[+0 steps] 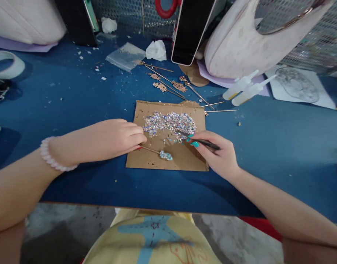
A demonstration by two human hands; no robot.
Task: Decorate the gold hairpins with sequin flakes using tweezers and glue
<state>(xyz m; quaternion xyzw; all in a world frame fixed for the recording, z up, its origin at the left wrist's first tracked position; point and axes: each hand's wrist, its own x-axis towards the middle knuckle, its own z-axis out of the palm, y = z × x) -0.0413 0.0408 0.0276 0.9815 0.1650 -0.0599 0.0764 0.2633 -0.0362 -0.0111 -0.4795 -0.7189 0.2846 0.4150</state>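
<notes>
A piece of brown cardboard (171,164) lies on the blue table, with a heap of small glittering stones (169,121) across its upper half. My left hand (121,136) is closed on the thin end of a metal hairpin (150,149) at the cardboard's left side. The hairpin's head (165,156), covered in pale blue and silver stones, rests over the cardboard below the heap. Dark tweezers (207,143) are pinched in my right hand (216,152), their tips at the lower right edge of the heap. Whether the tips grip a stone is too small to tell.
Several gold hairpins (179,86) lie behind the cardboard, near a plastic bag (126,57) and crumpled tissue (156,50). A phone (192,33) stands at the back. Small bottles (246,90) and a white bag (240,44) are at right, a tape roll (15,68) at left.
</notes>
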